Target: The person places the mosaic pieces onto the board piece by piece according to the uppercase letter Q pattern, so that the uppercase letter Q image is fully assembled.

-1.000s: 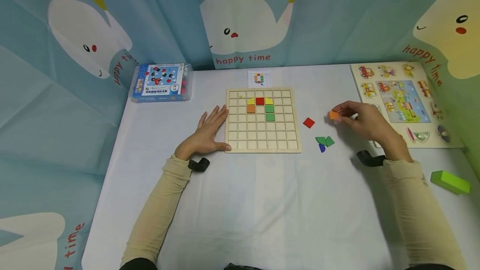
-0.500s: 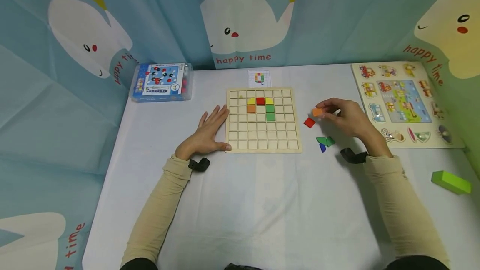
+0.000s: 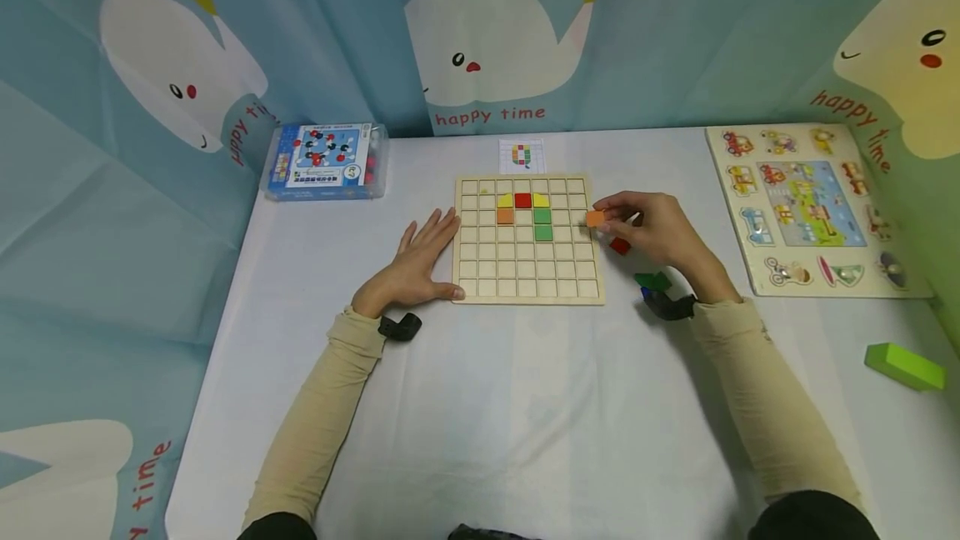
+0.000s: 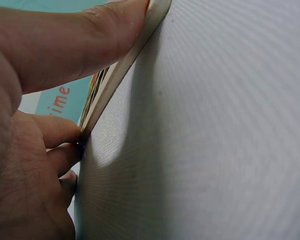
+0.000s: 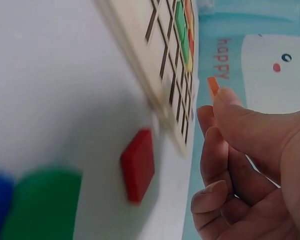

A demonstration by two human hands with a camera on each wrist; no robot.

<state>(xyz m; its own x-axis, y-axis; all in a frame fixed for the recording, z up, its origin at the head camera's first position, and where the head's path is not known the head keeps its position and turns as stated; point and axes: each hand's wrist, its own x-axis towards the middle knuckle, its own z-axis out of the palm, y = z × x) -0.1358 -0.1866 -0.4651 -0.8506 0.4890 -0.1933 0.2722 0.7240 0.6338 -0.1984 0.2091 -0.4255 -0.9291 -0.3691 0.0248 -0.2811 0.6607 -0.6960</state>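
Observation:
A wooden grid board [image 3: 480, 272] lies mid-table, with yellow, red, orange and green tiles in its upper cells. My left hand [image 3: 415, 265] rests at the board's left side, fingers spread; in the left wrist view the thumb [image 4: 90, 42] touches the board's edge. My right hand [image 3: 652, 227] pinches an orange square tile [image 3: 595, 218] over the board's right edge. Beneath that hand a red tile [image 5: 138, 165] lies beside the board, partly hidden in the head view. Closer to the wrist are green tiles [image 3: 652, 282] and a blue tile [image 5: 0, 202].
A small pattern card [image 3: 534, 167] lies behind the board. At the back left stands a clear plastic box [image 3: 322, 158] with a blue label. A picture puzzle board [image 3: 765, 261] is at the right, and a lime green block [image 3: 905, 367] lies nearer the right edge.
My right hand has carried the orange tile leftward, from beside the puzzle board, past the red tile, to the grid board's right edge. The left hand has stayed in place.

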